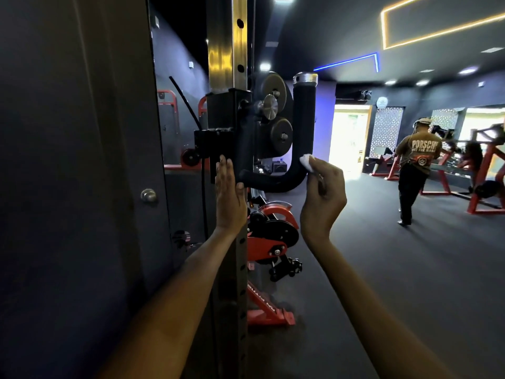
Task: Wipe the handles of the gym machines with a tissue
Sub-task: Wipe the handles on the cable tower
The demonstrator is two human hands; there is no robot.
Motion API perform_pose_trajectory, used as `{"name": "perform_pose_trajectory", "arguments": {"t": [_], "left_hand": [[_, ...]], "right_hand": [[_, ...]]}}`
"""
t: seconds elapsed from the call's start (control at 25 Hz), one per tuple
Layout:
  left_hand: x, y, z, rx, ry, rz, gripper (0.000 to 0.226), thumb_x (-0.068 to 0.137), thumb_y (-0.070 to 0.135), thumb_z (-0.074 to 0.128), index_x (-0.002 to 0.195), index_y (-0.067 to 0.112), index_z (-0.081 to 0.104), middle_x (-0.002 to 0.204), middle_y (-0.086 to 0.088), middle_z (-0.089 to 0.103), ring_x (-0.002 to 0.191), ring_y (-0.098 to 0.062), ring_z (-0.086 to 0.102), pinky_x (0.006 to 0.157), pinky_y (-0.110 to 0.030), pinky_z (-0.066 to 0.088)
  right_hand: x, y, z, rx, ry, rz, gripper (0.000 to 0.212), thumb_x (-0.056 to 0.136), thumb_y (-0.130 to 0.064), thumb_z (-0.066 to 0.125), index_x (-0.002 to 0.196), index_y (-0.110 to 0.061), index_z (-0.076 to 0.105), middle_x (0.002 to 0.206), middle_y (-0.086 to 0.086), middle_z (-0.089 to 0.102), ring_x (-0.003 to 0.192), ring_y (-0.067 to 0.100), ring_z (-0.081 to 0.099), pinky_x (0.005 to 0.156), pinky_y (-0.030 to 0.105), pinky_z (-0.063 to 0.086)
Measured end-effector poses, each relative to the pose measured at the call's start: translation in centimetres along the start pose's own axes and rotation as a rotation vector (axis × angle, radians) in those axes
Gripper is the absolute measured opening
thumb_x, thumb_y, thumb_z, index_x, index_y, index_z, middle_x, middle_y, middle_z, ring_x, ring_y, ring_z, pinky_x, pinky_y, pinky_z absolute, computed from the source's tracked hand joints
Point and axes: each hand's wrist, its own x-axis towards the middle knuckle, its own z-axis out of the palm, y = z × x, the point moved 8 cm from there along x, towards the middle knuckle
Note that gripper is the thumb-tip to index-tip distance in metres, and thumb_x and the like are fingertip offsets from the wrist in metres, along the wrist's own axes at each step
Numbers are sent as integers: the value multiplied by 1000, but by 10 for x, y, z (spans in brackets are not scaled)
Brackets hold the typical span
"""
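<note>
Forearms raised, my left hand (228, 195) lies flat and open against the upright post (228, 50), holding nothing. My right hand (322, 192) pinches the tissue (388, 160) against the bend of the padded handle (300, 132). So small a wad could slip from my fingertips or miss the upper grip.

handle (302, 127) black foam, silver cap on top; tissue (306, 161) white, in right hand (322, 195); upright post (228, 50) brushed steel with a yellow glare, dark round holes down it; pulley discs (274, 91) dull grey-brown, knob (269, 106) shiny silver; machine near floor (269, 236) red frame with black wheels; far right frames (486, 170) red; wall on left (68, 160) dark grey, silver knob (149, 195); floor (396, 269) dark grey; ceiling strips: orange far right (437, 31), blue mid (352, 61); far person's shirt (420, 151) brown with pale lettering, black trousers; far wall panel (386, 129) white lattice pattern
</note>
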Motion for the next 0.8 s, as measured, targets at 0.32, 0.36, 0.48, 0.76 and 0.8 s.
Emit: {"name": "perform_pose_trajectory", "arguments": {"t": [0.32, 0.36, 0.48, 0.76, 0.8], "left_hand": [[2, -1, 1, -1, -13, -2, 54, 104, 40, 18, 151, 27, -6, 159, 10, -11, 148, -10, -11, 121, -52, 9], [2, -2, 1, 8, -14, -4, 54, 104, 37, 20, 151, 26, -6, 159, 11, -11, 148, -11, -10, 120, -54, 9], [3, 0, 0, 27, -29, 3, 55, 104, 35, 20, 151, 21, -5, 160, 6, -10, 149, -15, -8, 120, -56, 10], [0, -8, -1, 40, -86, 89, 58, 103, 27, 28, 152, 24, -2, 159, 12, -14, 149, -18, -10, 119, -56, 9], [-2, -10, 0, 62, -87, 94, 58, 103, 29, 28, 152, 23, -2, 159, 11, -14, 149, -19, -9, 119, -56, 9]], "right_hand": [[-16, -8, 8, -382, -126, -302, 22, 80, 5, 67, 102, 3, 67, 84, 16, 58, 77, 22, 56, 68, 21, 48], [-20, -8, 11, -415, -146, -344, 22, 80, 4, 66, 102, 4, 67, 82, 16, 58, 76, 22, 55, 66, 21, 47], [-54, -3, 33, -543, -365, -444, 23, 82, -6, 61, 102, 3, 67, 86, 16, 60, 81, 16, 51, 64, 23, 51], [-18, -58, 63, -795, -389, -663, 13, 70, -7, 67, 80, 1, 69, 85, 13, 64, 86, 27, 57, 75, 31, 49], [-19, -55, 78, -876, -504, -656, 14, 68, -7, 67, 79, 1, 68, 86, 13, 64, 87, 28, 59, 74, 33, 50]]}}
